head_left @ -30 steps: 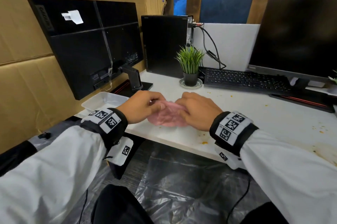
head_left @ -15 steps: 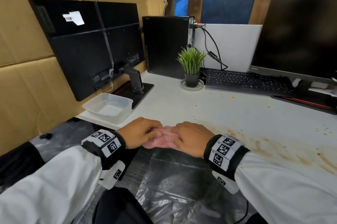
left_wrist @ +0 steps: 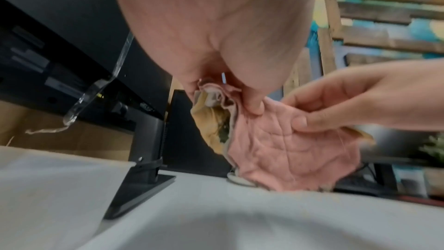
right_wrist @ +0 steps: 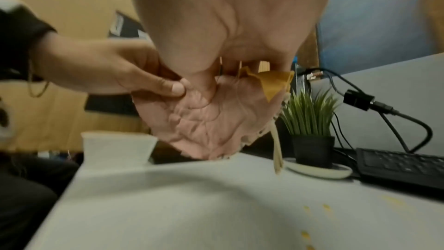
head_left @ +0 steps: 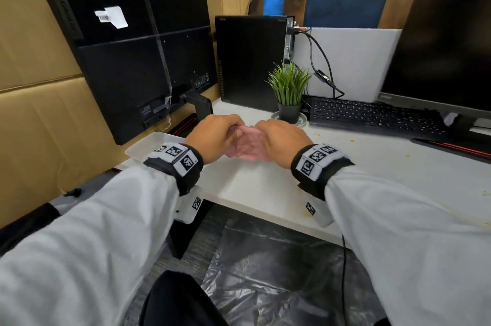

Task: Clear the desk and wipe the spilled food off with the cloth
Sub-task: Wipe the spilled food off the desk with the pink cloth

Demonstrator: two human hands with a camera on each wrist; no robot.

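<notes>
No text can be read. The left monitor [head_left: 138,60] bears a white barcode sticker [head_left: 110,17], its print too small to make out. The wristbands [head_left: 313,161] carry square black-and-white marker patterns. Keyboard [head_left: 372,114] legends are blurred.

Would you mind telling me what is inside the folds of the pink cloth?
The left wrist view shows yellowish-brown food soil with a dark patch on the inner face of the pink cloth. Deeper folds are covered by the left hand and right hand.
</notes>
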